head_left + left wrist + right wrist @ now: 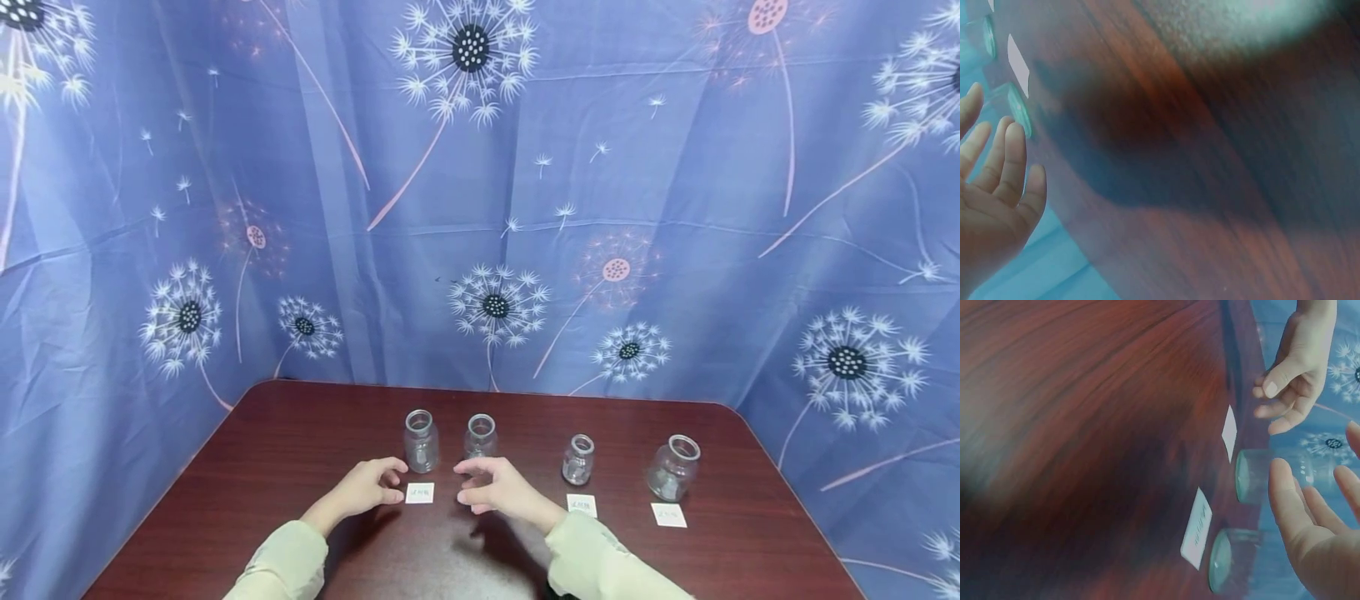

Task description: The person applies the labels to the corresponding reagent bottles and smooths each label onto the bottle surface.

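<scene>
My left hand (367,485) hovers over the table with loosely bent fingers, just left of a clear glass jar (422,442) and a white label card (419,493). Nothing is in its grasp. To the right, my right hand (501,490) is also empty, its fingers and thumb spread apart. It covers the lower part of a second glass jar (481,432). In the right wrist view both hands appear, the right hand (1319,534) in front of the upright jars. The left wrist view shows the left palm (997,200) with fingers apart, near a jar rim or base (1019,109).
Farther right on the dark red wooden table (315,425) stand a small narrow jar (578,462) and a wider jar (672,471). White cards with handwriting lie before them, one (581,505) partly beside the right wrist, another (669,515) farther right. A blue dandelion-patterned curtain (570,192) surrounds the table.
</scene>
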A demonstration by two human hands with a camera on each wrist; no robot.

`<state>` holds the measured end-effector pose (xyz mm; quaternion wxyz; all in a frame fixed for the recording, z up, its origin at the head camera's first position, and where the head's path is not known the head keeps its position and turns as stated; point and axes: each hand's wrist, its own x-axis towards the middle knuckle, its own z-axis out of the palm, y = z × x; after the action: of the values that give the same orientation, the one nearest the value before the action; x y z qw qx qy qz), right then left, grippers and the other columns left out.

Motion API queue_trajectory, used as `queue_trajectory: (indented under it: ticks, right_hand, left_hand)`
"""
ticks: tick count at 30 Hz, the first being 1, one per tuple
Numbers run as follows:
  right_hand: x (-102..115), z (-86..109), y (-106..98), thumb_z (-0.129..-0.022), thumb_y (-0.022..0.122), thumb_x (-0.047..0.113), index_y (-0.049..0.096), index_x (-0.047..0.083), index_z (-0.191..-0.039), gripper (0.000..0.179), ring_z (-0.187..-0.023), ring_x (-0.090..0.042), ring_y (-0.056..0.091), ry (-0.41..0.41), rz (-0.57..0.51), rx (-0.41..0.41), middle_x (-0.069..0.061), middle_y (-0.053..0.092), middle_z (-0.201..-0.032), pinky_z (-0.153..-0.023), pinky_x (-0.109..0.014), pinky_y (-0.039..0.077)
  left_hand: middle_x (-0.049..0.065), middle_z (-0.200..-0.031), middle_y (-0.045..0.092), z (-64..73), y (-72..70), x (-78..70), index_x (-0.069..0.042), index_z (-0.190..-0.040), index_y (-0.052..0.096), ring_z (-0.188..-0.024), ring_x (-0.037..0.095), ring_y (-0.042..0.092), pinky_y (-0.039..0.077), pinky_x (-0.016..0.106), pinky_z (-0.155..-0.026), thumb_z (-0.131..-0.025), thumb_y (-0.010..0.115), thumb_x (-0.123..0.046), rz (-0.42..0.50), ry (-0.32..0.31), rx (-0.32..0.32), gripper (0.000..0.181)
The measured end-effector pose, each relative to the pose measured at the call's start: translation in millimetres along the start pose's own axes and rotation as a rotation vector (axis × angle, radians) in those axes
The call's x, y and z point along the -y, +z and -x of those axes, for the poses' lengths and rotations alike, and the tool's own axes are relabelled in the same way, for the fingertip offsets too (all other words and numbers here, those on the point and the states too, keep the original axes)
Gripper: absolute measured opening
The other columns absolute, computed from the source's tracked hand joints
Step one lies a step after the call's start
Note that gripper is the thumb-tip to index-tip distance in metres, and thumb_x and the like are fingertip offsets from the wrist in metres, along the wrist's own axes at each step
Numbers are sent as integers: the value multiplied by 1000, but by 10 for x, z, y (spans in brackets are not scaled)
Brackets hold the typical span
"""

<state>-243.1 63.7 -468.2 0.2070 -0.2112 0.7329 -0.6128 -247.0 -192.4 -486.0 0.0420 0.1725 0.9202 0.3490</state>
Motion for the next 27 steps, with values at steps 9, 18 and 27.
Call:
queue_trajectory:
  ticks: [9, 18, 27]
  right_hand:
    - [-120, -252, 270, -75, 62, 1, 48, -12, -111, 41, -69, -11, 57, 60, -99, -80, -28, 50, -114, -63, -43, 51]
    - [-286, -420, 414, -72, 63, -2, 53, -10, -104, 34, -63, -13, 55, 63, 5, -164, -21, 56, -98, -51, -35, 49]
    - [-343, -530, 488, -64, 71, 9, 62, -3, -94, 34, -58, -8, 48, -45, 426, -259, -11, 58, -77, -52, -20, 39]
  left_hand:
    - [7, -81, 63, -74, 110, 69, -3, -92, 61, -70, 15, 58, 42, 28, -60, -70, 69, -7, 3, 2, -11, 24]
    - [5, -76, 60, -101, 195, 75, -4, -90, 60, -63, 12, 52, 40, 23, -56, -65, 72, -7, -34, -25, -55, 27]
    - [1, -75, 52, -116, 286, 66, -10, -86, 57, -69, 14, 48, 37, 30, -60, -63, 74, -14, -165, -54, -78, 29]
